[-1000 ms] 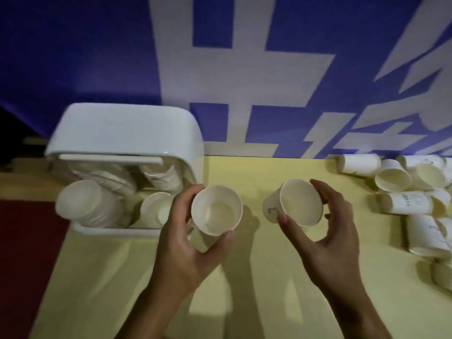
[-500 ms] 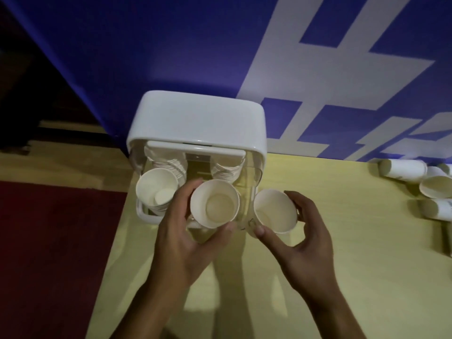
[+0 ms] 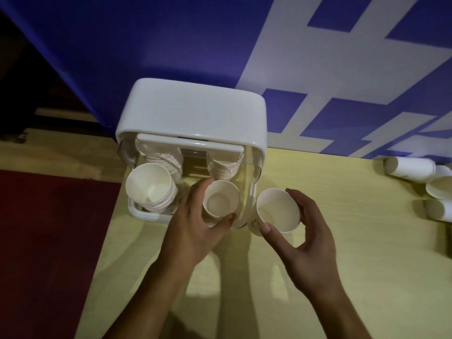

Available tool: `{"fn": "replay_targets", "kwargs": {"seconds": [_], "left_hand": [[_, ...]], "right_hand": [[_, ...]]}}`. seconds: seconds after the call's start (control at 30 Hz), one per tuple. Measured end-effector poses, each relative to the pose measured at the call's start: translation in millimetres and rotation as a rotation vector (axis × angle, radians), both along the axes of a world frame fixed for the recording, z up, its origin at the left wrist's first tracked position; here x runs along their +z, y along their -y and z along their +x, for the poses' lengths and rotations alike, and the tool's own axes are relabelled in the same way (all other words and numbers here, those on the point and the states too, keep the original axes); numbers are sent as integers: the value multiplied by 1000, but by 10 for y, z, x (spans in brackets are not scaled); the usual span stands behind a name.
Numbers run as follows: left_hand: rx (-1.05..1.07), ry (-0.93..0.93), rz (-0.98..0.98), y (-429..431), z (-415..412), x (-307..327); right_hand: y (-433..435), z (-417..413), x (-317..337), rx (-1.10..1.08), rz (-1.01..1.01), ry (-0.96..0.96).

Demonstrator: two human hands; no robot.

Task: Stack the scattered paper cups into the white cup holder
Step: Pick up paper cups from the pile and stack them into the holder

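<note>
The white cup holder point(image 3: 190, 113) stands at the table's back left, its clear front open. Inside it I see a stack of cups point(image 3: 149, 187) at the front left and two more stacks behind. My left hand point(image 3: 193, 228) grips a paper cup point(image 3: 221, 201) upright at the holder's front right slot. My right hand point(image 3: 305, 241) holds a second paper cup point(image 3: 277, 211), tilted, just right of the holder, pinched between thumb and fingers. Scattered cups point(image 3: 411, 168) lie at the table's far right edge of view.
The yellow table point(image 3: 342, 289) ends at a left edge beside a dark red floor point(image 3: 44, 241). A blue and white banner point(image 3: 269, 45) rises right behind the holder.
Both hands have carried their cups left to the holder. The left cup now sits at the holder's front right slot and the right cup is beside the holder's right wall.
</note>
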State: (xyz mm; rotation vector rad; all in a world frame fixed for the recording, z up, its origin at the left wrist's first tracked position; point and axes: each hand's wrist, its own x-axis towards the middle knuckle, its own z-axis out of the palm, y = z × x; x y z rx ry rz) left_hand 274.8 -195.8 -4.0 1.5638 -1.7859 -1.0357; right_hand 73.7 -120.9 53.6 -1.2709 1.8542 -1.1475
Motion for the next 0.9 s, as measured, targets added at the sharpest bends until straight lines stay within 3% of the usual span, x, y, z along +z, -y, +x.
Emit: {"fn": "replay_targets", "kwargs": {"seconds": [0.4,0.63,0.9], "left_hand": [[-20,-46,119,-18,124,57],[118,-451,25,-104,90,484],[87,-370,78,-5,74,323]], "right_hand": [[100,166,78,-8,-71,-13],[291,450,119,93,-129,-37],[452,560,-297,167,-83,-113]]}}
